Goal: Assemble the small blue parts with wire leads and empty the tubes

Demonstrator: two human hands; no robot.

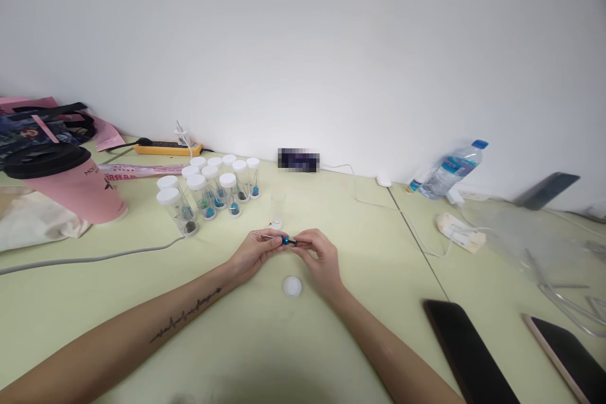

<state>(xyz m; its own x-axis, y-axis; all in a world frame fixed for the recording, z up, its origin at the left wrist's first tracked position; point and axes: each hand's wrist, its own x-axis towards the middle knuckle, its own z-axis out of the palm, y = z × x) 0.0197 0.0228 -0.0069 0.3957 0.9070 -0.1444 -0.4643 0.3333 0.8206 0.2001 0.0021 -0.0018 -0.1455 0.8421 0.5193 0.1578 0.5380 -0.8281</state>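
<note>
Both hands meet over the desk [379, 265], fingers drawn in close on one small blue-and-black piece [286, 240]. The left hand [260, 249] pinches its blue part, with a thin metal pin [263, 236] running along the fingers; the right hand [322, 255] holds the black end at its fingertips. Whether the two parts are joined or apart is too small to tell.

Just beyond the hands stands a clear tube [278, 203] with no lid on top and something small and white at its foot. A loose white cap [292, 286] lies on the near side of the hands, between the wrists.

Ahead and to the left of the hands, a cluster of capped vials [228, 197] stands upright; several visibly contain blue pieces and thin pins, and others look darker inside. Judging by this layout, those vials are finished, while the piece in the fingers is midway: it is not yet in a container, and the tube is not yet closed.
</note>
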